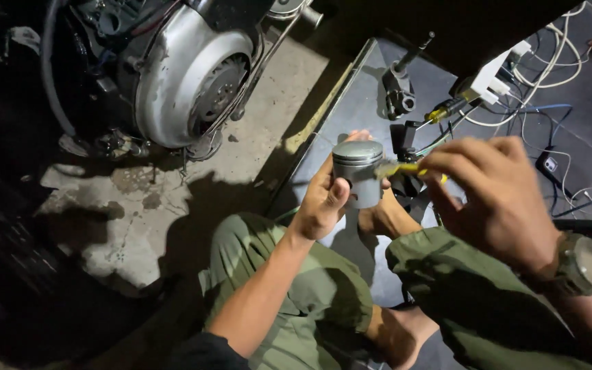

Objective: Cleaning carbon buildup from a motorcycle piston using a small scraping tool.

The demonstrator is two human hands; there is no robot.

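Grey metal cylindrical piston (358, 171) is clasped upright in the left hand (323, 199) above the lap, while the right hand (495, 199) pinches a yellow-handled tool (405, 169) against its side, apparently working there; steadiness needed.

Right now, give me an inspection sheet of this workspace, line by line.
Surface: a rough, stained concrete floor beside a smooth grey floor.
Job's things: a metal piston held upright; a yellow tool at its side.
Clutter: a yellow-handled screwdriver and a dark metal part on the grey floor.
Grippers: left hand grips the piston; right hand, wearing a wristwatch, holds the yellow tool.
Cables: white cables tangled by a white power strip; a blue cable.
Surroundings: a silver engine cover at upper left; the person's green trousers and a bare foot.
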